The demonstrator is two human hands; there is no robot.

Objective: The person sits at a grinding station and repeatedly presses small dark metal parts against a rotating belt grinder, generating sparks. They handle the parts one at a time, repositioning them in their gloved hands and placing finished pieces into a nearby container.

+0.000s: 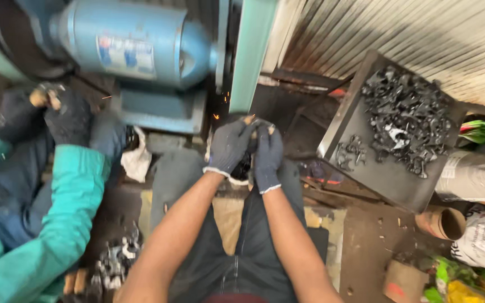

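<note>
A small dark metal part [257, 124] sits between your two gloved hands, held up against the lower end of the green sanding belt [249, 56], with a few orange sparks just left of it. Your left hand [229, 147] is closed around the part from the left; your right hand [267, 157] is closed on it from the right, fingertips pinching its top. Behind the belt stands a blue motor [136, 42]. To your right, a tilted dark tray [385, 174] carries a heap of black metal parts [408, 115]. To your left, a co-worker in a teal sleeve [68, 213] raises a gloved hand [65, 115].
</note>
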